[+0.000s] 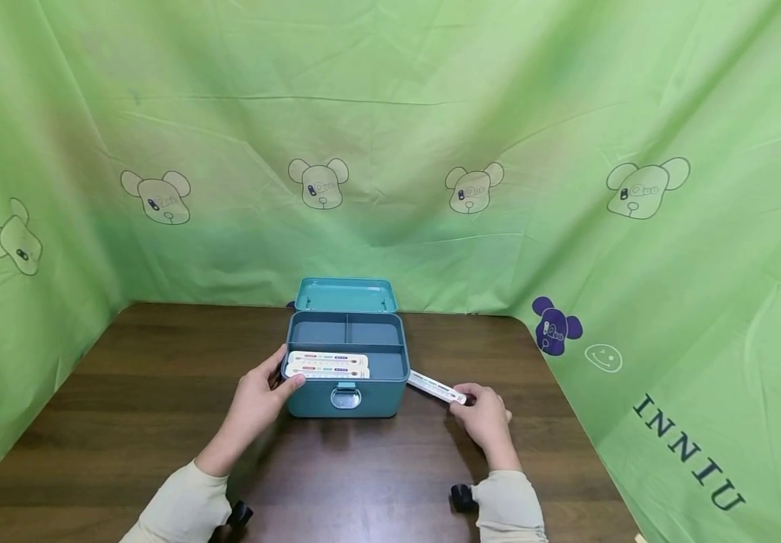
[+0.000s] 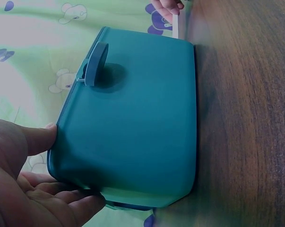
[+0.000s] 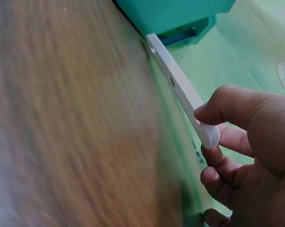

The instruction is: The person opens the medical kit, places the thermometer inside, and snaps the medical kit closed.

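Observation:
A teal storage box (image 1: 370,398) with its lid (image 1: 346,294) raised stands on the table. My left hand (image 1: 259,394) grips its left front corner, thumb over the front rim and fingers along the side, as the left wrist view (image 2: 43,175) shows too. Two slim white printed cases (image 1: 328,360) lie in the front compartment at the left. My right hand (image 1: 484,416) pinches the near end of another slim white case (image 1: 436,387) between thumb and fingers. This case slants to the box's right side; in the right wrist view its far end (image 3: 154,40) appears against the box.
Two smaller compartments (image 1: 319,329) sit at the back of the box. A metal latch (image 1: 346,397) hangs on its front. The brown wooden table (image 1: 160,422) extends around it, and a green printed curtain (image 1: 390,241) hangs behind and at both sides.

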Demonstrator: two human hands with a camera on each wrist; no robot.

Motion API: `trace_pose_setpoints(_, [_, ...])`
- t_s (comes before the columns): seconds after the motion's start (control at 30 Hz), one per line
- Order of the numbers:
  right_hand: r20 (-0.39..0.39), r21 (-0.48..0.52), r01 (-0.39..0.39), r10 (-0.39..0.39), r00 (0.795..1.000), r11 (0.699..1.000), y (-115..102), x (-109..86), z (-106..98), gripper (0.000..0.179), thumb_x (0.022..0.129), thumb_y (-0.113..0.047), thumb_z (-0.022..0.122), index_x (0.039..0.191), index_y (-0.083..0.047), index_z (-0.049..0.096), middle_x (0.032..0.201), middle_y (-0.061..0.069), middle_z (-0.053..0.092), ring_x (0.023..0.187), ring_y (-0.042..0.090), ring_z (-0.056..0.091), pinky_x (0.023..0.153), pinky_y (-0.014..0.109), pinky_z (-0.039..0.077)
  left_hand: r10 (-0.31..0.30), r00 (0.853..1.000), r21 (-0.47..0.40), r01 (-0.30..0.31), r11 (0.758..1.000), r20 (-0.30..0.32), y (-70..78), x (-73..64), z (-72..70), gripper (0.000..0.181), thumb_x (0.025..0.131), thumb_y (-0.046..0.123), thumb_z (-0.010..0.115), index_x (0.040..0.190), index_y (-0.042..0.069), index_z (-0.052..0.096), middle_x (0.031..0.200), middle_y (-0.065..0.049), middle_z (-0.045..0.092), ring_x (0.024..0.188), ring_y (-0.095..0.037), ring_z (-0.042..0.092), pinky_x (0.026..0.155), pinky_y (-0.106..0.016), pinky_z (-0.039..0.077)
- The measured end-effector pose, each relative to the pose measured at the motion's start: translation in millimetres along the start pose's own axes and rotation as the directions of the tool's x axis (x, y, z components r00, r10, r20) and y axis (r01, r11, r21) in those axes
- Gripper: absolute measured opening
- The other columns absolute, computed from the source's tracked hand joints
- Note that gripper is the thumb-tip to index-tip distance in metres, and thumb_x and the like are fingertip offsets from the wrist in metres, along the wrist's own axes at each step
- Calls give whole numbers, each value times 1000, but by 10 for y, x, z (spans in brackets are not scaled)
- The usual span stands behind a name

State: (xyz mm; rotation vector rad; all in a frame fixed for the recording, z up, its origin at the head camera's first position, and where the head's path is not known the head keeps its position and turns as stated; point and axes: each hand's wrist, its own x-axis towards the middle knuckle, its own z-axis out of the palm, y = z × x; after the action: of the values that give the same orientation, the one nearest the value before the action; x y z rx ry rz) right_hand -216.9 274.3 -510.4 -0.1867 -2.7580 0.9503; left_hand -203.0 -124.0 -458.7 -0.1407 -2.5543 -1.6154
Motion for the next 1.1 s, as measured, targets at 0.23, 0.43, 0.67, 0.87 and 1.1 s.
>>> trace_pose_setpoints(0.23, [-15,57,-7,8,1000,998,51,29,-63,32,81,-16,74,113,-10,76,114,17,71,112,39,59,90,59,35,2,1000,9,-2,1000,-4,-13,-4,-14,71,98,20,72,156,0,38,154,-23,47,139,-33,51,108,-46,47])
trace_pose_setpoints(0.43, [-46,94,10,-6,999,996,117,58,-142,32,84,-14,74,115,-7,74,117,19,68,113,38,56,95,59,33,10,1000,9,-10,1000,-6,-24,-2,-28,71,98,20,72,156,0,38,154,-23,46,139,-33,51,109,-46,47])
trace_pose_setpoints(0.67, [-91,147,88,-75,993,985,88,71,-254,33,85,-10,73,117,-5,73,115,20,66,108,34,56,94,47,41,-2,1000,2,2,1000,-4,-20,-15,-55,71,98,20,71,157,0,37,155,-23,45,140,-34,50,109,-46,47])
trace_pose_setpoints(0.87, [-132,220,173,-146,980,960,81,50,-351,32,85,-4,74,116,-2,72,112,19,66,107,31,55,96,43,39,12,1000,-6,-12,1000,-12,-7,-9,-8,70,98,19,72,156,0,39,154,-23,47,139,-34,51,108,-46,47])
trace_pose_setpoints(1.1, [-153,278,250,-214,965,927,-30,50,-462,30,87,0,75,117,-2,72,111,15,65,104,18,52,92,32,36,14,1000,-21,-14,1000,-22,-8,2,17,70,96,18,74,155,0,40,154,-22,47,139,-33,51,108,-46,47])
